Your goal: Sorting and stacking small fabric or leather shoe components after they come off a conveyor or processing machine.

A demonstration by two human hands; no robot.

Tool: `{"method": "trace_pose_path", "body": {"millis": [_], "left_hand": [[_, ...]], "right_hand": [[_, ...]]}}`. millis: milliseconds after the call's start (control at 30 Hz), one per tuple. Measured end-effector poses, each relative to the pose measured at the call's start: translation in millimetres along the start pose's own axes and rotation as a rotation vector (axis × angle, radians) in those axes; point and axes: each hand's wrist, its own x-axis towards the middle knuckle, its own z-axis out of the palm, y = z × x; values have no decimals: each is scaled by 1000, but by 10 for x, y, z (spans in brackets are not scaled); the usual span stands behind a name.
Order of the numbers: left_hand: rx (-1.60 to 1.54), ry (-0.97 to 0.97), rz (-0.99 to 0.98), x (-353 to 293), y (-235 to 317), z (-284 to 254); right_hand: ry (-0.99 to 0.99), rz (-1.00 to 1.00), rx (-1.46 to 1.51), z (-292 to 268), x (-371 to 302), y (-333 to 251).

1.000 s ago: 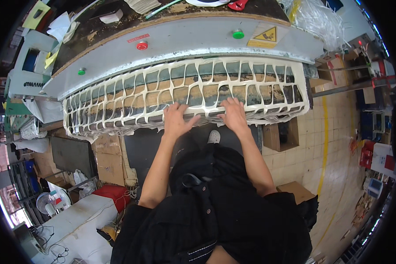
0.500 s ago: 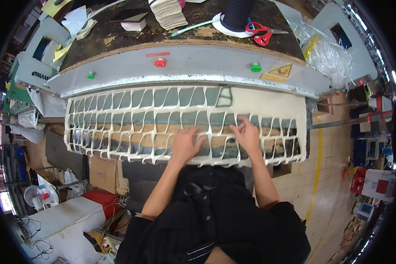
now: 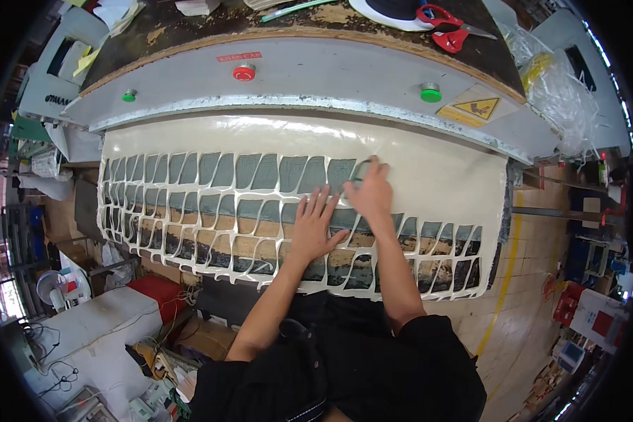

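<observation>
A cream sheet (image 3: 429, 165) lies in front of me, its near part an open lattice of cut-out shapes. My left hand (image 3: 315, 226) rests on that lattice near the middle, fingers spread flat. Just to its right, my right hand (image 3: 370, 195) is closed around a small dark green metal frame, which looks like a cutting die (image 3: 361, 169). The frame sits at the end of the far row of holes, beside the uncut part. Fingers cover most of it. Greenish-grey board (image 3: 255, 171) and worn brown patches show through the openings.
Beyond the sheet runs a grey machine beam (image 3: 344, 77) with a red button (image 3: 244, 72) and green buttons (image 3: 430, 92). On the ledge above lie red-handled scissors (image 3: 449, 29) and a light green pen (image 3: 299, 10). Clear plastic bags (image 3: 559, 91) hang at the right.
Both hands have moved farther from me over the sheet. My right hand, formerly apart from the green frame, has reached it and taken hold. The view has shifted, showing more uncut sheet.
</observation>
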Motion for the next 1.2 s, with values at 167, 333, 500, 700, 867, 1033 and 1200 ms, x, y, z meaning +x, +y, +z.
{"method": "trace_pose_path", "body": {"millis": [167, 333, 500, 700, 867, 1033, 1200], "left_hand": [[-6, 11, 1, 42, -55, -41], [-72, 95, 12, 139, -46, -52], [-287, 192, 65, 478, 181, -120], [-456, 132, 182, 625, 472, 38], [-309, 26, 207, 605, 523, 142], [-277, 3, 208, 648, 453, 188], [-288, -13, 196, 668, 459, 163]], "right_hand": [[-65, -12, 882, -626, 66, 675], [58, -199, 306, -1021, 177, 745], [-143, -735, -369, -999, 260, 823], [91, -512, 183, -460, 69, 1150], [42, -380, 211, -262, 85, 1202], [146, -363, 235, -147, 44, 1131], [150, -373, 230, -167, 45, 1120]]}}
